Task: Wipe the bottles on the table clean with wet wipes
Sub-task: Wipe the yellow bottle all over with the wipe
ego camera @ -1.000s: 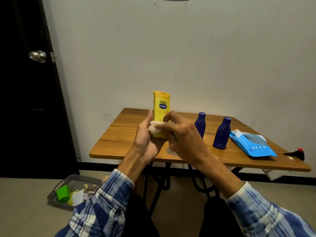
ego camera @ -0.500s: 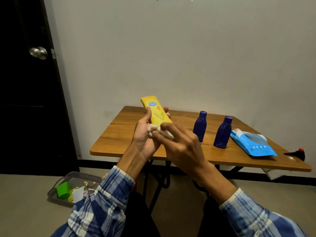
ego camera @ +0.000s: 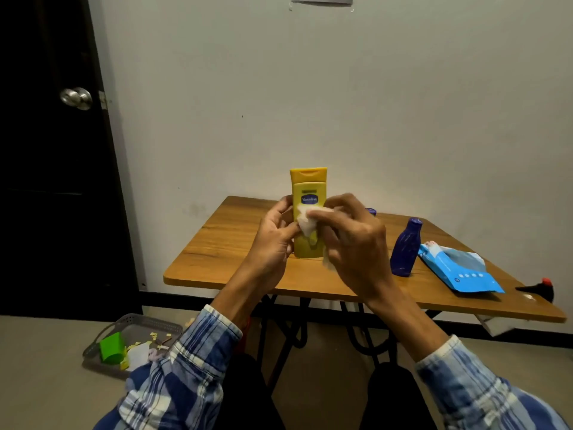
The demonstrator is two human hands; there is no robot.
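Yellow bottle (ego camera: 308,193), upright before the tabletop (ego camera: 223,243): left hand (ego camera: 273,243) fingers curl round it, right hand (ego camera: 356,243) fingers pinch a wipe (ego camera: 305,220) against its front. Wetted plastic may slip and fall, toppling the blue bottle (ego camera: 404,249).

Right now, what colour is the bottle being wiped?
Yellow, with a small blue label; the head view shows the bottle best.

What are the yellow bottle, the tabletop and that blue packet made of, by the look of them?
The yellow bottle looks like opaque plastic, smooth with a soft sheen and a moulded cap. The tabletop shows wood grain, though it may be laminate; satin finish. The blue packet seems thin plastic film, creased and slightly glossy.
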